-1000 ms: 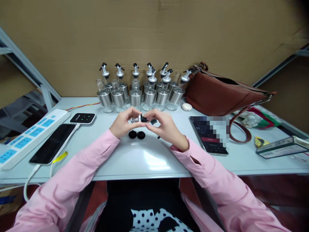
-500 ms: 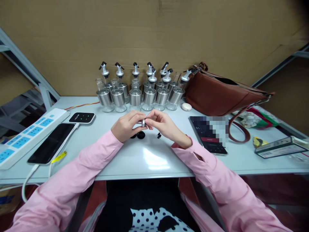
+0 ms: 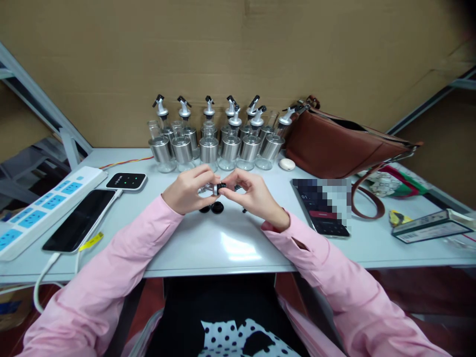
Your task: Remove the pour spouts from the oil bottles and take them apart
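Note:
Above the table my two hands meet around a small silver and black pourer spout (image 3: 215, 189). My left hand (image 3: 192, 189) is closed on its silver part, thumb below and fingers above. The fingertips of my right hand (image 3: 250, 192) pinch the black end of the same spout. Just under the hands, a round black cap (image 3: 217, 207) lies on the table, with another dark round piece beside it, partly covered by my left hand. Small black pieces show behind my right hand, mostly hidden.
Several glass bottles with steel bands (image 3: 208, 149) stand at the back, many with pourers. A brown handbag (image 3: 334, 144), a phone (image 3: 322, 218) and a small box (image 3: 433, 227) are on the right. A power strip (image 3: 48, 208), black phone (image 3: 80, 220) and hotspot device (image 3: 126, 181) lie left.
My hands have drawn slightly apart and turned, so more of the spout and its black end shows. My left hand has shifted a little to the left.

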Motion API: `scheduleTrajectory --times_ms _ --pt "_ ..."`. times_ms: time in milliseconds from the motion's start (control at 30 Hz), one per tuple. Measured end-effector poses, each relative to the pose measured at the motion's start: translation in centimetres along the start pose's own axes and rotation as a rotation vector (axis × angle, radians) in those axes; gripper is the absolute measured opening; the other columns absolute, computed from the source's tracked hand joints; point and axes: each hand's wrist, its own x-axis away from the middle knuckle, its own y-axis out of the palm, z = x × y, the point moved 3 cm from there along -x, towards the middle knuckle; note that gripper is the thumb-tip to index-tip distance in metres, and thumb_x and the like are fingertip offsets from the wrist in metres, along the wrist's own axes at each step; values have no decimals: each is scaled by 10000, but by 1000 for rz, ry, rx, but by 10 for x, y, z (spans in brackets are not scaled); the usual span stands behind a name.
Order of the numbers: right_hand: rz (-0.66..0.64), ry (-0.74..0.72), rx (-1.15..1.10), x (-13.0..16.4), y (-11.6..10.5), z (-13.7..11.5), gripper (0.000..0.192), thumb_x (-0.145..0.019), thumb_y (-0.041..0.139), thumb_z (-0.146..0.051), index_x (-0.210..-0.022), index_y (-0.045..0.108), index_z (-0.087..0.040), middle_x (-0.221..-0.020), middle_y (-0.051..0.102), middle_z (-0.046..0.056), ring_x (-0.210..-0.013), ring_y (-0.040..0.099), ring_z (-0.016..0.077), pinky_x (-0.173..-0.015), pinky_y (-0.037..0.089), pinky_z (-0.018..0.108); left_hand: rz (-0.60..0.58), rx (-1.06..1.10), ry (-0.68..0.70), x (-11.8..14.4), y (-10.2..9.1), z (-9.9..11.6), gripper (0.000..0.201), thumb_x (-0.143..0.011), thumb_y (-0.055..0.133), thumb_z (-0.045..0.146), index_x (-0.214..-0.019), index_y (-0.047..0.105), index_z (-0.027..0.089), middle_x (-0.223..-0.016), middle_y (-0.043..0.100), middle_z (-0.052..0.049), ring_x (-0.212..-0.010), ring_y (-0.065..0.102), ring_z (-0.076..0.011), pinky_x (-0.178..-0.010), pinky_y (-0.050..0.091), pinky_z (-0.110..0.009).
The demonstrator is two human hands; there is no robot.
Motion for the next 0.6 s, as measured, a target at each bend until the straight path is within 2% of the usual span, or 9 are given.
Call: scheduleTrajectory --times_ms 233,367,600 --pt "11 -144 216 -1 -1 -12 133 -801 587 -259 -735 509 -174 -661 542 -7 -608 497 103 -596 398 234 -23 123 -88 -4 -6 -3 127 -707 627 207 -787 553 143 -750 601 -33 -630 556 -93 -569 488 -209" --pt "-3 -223 307 0 0 -12 132 -825 552 -261 -736 498 -180 -665 526 -1 -609 494 105 -590 399 234 -41 214 -159 -3 -5 -8 167 -665 669 212 -774 573 129 -740 604 -46 -628 550 -101 -553 499 -218" --pt "-20 -437 393 1 2 -14 28 -823 532 -164 -813 516 -185 -733 585 27 -656 526 119 -604 433 232 -98 402 -307 0 -2 -10 203 -626 700 202 -792 598 142 -745 606 -29 -641 572 -99 -575 548 -221"
